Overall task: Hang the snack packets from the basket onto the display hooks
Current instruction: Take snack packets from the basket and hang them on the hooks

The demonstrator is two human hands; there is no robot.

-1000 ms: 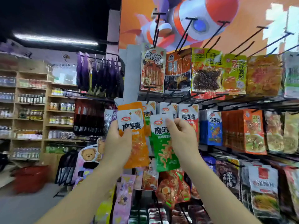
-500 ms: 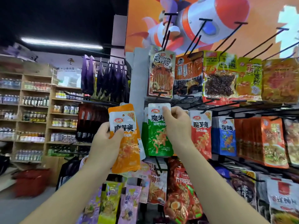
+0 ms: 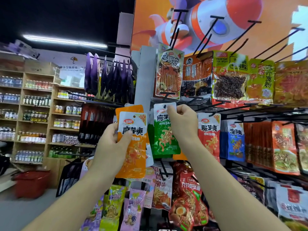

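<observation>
Forearms [image 3: 80, 194] are reaching up from the lower edge, both angling inward toward the rack

The left hand [image 3: 113, 147] is gripping a small stack of orange foil snack packets [image 3: 133, 157] with white headers, thumb lying across the front and fingers wrapping behind. It is holding them upright and just left of the work, most likely as waiting stock, so the other hand is free to thread one packet at a time

The right hand [image 3: 183, 124] is curling at the wrist, knuckles facing the camera, and pinching the white header of a green foil snack packet [image 3: 165, 139] right beside its punched hole. Gripping there is keeping the hole exposed and the header stiff enough to aim. The packet is hanging straight down from that pinch, just under a black wire display hook [image 3: 165, 95]; whether the tip is passing through the hole I cannot tell

Just right, a red packet [image 3: 209, 135] and a blue packet [image 3: 235, 140] of the same brand are hanging in the row. Well off to the left, a red plastic basket [image 3: 31, 182] is sitting on the floor, with wooden shelves [image 3: 33, 114] of bottles behind and a rocket poster [image 3: 216, 22] above
</observation>
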